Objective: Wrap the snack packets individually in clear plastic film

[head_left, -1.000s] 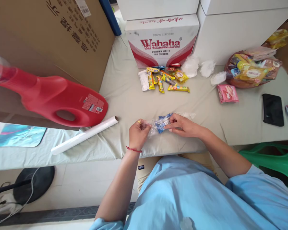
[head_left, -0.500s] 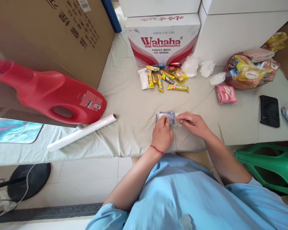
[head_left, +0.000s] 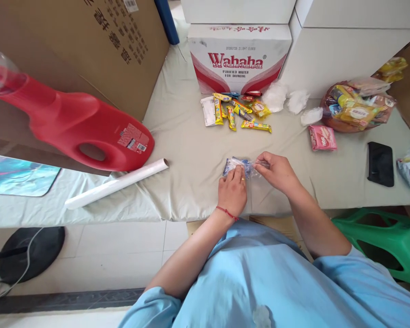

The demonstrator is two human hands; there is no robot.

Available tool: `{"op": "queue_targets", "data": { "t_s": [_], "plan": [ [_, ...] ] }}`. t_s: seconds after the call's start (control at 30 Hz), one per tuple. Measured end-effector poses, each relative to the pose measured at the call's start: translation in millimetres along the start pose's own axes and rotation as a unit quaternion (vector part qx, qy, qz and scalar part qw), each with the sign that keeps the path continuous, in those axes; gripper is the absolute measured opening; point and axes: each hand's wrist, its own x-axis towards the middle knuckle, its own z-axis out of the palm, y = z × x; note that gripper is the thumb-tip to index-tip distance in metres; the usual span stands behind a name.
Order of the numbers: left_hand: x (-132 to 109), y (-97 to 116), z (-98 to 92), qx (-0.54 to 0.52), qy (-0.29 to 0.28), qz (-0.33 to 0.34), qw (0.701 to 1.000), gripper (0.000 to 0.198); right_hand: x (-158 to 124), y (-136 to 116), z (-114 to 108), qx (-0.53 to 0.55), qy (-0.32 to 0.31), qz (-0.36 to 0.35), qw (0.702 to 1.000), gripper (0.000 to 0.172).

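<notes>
A small blue-and-white packet (head_left: 228, 167) in clear plastic lies on the cloth-covered table (head_left: 191, 150), close to its front edge. My left hand (head_left: 233, 189) presses down on it, fingertips together on its top, and covers part of it. At the packet's right side, my right hand (head_left: 276, 171) pinches the loose clear plastic (head_left: 256, 169) between thumb and fingers. Beyond the hands, several yellow-wrapped snacks (head_left: 256, 126) lie beside a white packet (head_left: 209, 111).
On the left are a red jug (head_left: 89, 123), a white roll (head_left: 118, 184) and a large cardboard box (head_left: 123, 54). A Wahaha box (head_left: 239, 59) stands behind. To the right are a snack basket (head_left: 328, 116), a pink packet (head_left: 323, 138), a black phone (head_left: 380, 164) and a green stool (head_left: 379, 232).
My right hand has closed on the clear plastic and pulled it slightly up and outward. The fingers of my left hand lie flatter on the packet. The camera view has shifted a little.
</notes>
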Motion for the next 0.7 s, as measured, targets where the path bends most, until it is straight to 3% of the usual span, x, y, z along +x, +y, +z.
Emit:
{"op": "queue_targets", "data": {
  "t_s": [0.1,0.23,0.43,0.57,0.7],
  "plan": [
    [1.9,-0.1,4.1,-0.003,0.01,0.013,1.0,0.048,18.9,-36.2,10.5,-0.088,-0.025,-0.013,0.996,0.014],
    [-1.6,-5.9,12.9,-0.055,0.036,0.024,0.998,0.043,35.9,-61.9,33.0,-0.163,-0.068,-0.005,0.984,0.032],
    [-38.1,-21.8,12.3,-0.166,0.052,0.082,0.981,0.031,27.0,-58.5,54.2,-0.208,-0.035,-0.072,0.975,0.051],
    [-62.3,-32.8,9.5,-0.19,0.088,0.077,0.975,0.027,22.0,-54.6,62.8,-0.246,-0.036,-0.091,0.964,0.065],
    [-65.2,-34.1,7.7,-0.192,0.115,0.065,0.972,0.026,20.6,-63.2,68.2,-0.272,-0.025,-0.085,0.958,0.06]
  ]
}}
